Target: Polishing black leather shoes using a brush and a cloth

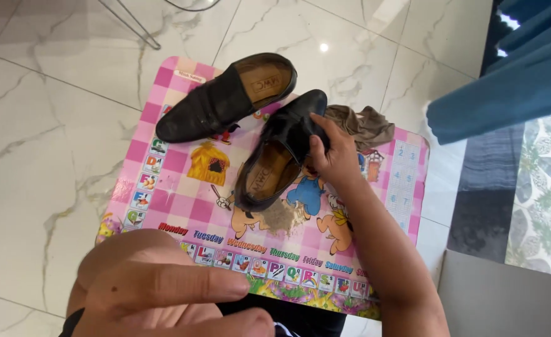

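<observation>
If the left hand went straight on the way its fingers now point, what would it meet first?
The left hand, close under the camera, points its fingers rightward, toward the right forearm. That forearm looks like the first thing in line, though depth is unclear: the hand may sit well above it and the pink mat.

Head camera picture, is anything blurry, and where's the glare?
Head view: the left hand is close to the lens and soft; the right hand and its shoe are sharp; a small bright glare spot sits on the floor tile.
</observation>
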